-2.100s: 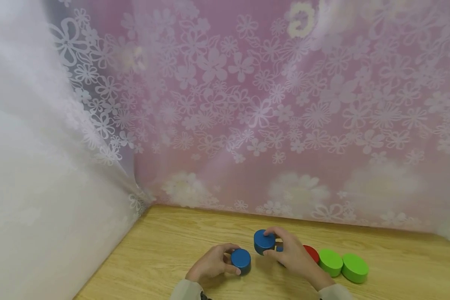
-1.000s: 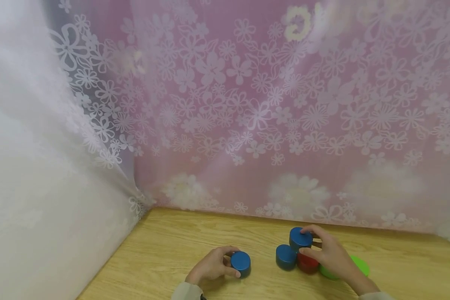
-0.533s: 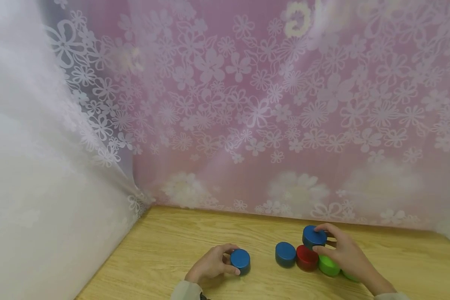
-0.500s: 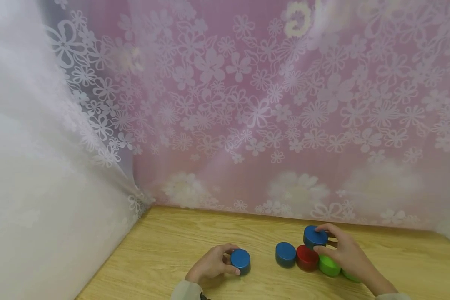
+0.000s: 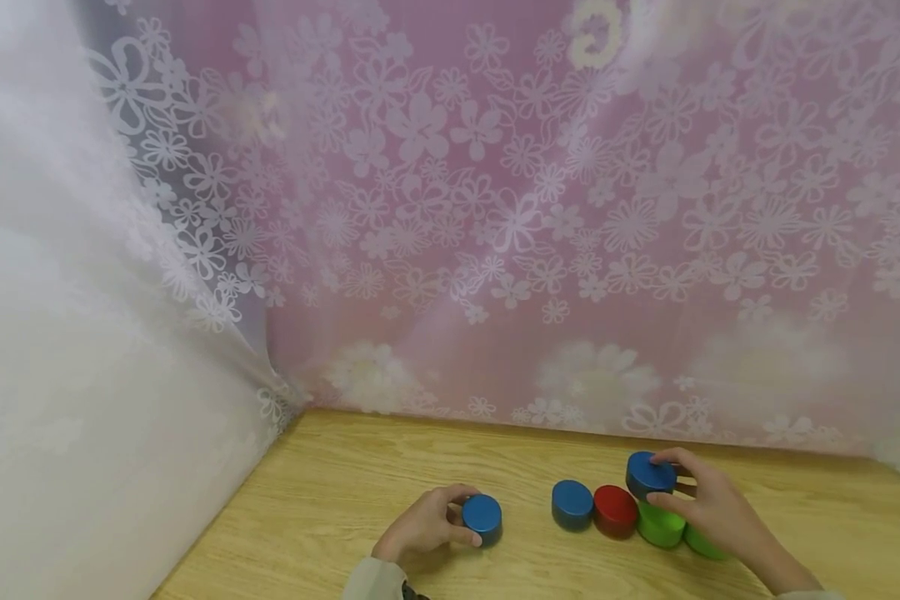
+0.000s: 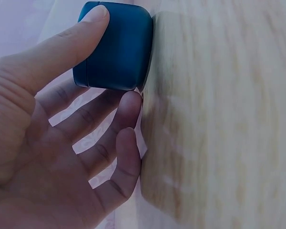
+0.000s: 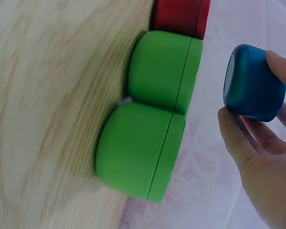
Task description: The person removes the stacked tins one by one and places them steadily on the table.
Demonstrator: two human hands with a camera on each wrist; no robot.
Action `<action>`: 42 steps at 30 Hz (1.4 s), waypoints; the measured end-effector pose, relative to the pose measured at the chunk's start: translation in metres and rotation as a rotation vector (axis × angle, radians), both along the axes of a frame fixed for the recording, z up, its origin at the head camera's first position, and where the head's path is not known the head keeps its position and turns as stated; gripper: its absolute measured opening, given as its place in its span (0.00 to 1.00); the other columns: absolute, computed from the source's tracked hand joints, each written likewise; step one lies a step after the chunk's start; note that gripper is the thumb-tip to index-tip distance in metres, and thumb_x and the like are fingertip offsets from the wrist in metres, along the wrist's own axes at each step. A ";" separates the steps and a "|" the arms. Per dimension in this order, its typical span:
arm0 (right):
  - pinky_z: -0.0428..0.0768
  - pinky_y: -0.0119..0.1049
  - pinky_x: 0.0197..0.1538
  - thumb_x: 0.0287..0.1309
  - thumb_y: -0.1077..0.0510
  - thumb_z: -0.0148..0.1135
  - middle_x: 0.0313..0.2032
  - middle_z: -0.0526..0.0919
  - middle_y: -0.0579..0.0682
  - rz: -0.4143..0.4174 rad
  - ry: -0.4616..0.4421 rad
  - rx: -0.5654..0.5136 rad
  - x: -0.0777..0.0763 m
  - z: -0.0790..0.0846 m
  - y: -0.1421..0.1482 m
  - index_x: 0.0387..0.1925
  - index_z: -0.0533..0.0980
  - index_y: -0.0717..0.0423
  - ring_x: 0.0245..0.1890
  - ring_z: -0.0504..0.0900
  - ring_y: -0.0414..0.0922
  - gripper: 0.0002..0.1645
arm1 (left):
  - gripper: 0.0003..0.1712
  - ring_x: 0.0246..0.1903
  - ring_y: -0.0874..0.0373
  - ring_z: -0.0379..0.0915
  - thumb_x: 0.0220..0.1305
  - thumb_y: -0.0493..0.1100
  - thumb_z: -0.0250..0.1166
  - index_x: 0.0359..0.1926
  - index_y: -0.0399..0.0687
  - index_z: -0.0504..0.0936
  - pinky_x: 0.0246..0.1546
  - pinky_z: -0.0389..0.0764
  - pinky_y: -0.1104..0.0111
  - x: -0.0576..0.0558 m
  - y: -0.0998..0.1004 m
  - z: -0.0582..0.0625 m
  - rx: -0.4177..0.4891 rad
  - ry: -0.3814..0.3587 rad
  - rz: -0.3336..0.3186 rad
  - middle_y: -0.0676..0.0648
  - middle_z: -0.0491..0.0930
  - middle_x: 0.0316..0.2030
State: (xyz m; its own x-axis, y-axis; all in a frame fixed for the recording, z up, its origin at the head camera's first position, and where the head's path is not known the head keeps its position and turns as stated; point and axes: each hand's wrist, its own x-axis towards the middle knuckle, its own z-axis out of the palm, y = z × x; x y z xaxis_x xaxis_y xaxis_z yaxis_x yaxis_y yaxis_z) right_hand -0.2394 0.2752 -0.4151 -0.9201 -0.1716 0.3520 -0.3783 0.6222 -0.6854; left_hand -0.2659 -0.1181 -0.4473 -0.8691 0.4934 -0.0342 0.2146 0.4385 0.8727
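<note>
On the wooden table my left hand [image 5: 423, 527] grips a small blue lidded round tin [image 5: 483, 518] by its side. The left wrist view shows the thumb on this tin [image 6: 117, 47], with the lower fingers loosely curled below it. My right hand [image 5: 712, 508] pinches a second blue tin [image 5: 649, 475] between thumb and fingers, off the table. In the head view that tin overlaps the nearer green tin [image 5: 662, 527]; in the right wrist view a gap separates the held tin [image 7: 255, 81] from the green tins [image 7: 133, 150]. The right hand partly hides the far-right green tin [image 5: 703, 543].
A third blue tin [image 5: 572, 505] and a red tin [image 5: 616, 512] stand in a row with the two green ones on the wooden table [image 5: 330, 483]. Behind it hangs a pink flowered curtain [image 5: 450, 250]; a white sheet [image 5: 82, 375] closes the left side.
My right hand has carried its blue tin rightward, past the standing blue tin and the red one, to the green tins. My left hand and its tin have stayed put.
</note>
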 end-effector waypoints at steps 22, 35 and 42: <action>0.86 0.49 0.40 0.50 0.66 0.78 0.49 0.80 0.69 -0.039 0.031 0.109 0.002 -0.004 0.036 0.49 0.77 0.64 0.47 0.81 0.66 0.25 | 0.32 0.37 0.57 0.78 0.58 0.31 0.75 0.64 0.41 0.77 0.43 0.80 0.61 -0.002 0.000 -0.001 0.012 0.020 0.001 0.45 0.79 0.52; 0.86 0.49 0.39 0.52 0.65 0.77 0.49 0.79 0.71 -0.059 -0.021 0.095 0.009 -0.010 0.050 0.50 0.77 0.66 0.47 0.81 0.67 0.24 | 0.32 0.34 0.58 0.76 0.58 0.31 0.75 0.63 0.41 0.77 0.41 0.78 0.64 -0.001 0.000 -0.002 0.000 0.025 0.001 0.45 0.80 0.50; 0.86 0.48 0.39 0.54 0.63 0.76 0.49 0.79 0.72 -0.079 -0.047 0.125 0.011 -0.010 0.056 0.51 0.76 0.67 0.47 0.81 0.68 0.25 | 0.31 0.34 0.57 0.75 0.58 0.31 0.75 0.63 0.41 0.78 0.39 0.77 0.64 0.000 0.001 -0.001 0.004 0.012 0.006 0.46 0.80 0.49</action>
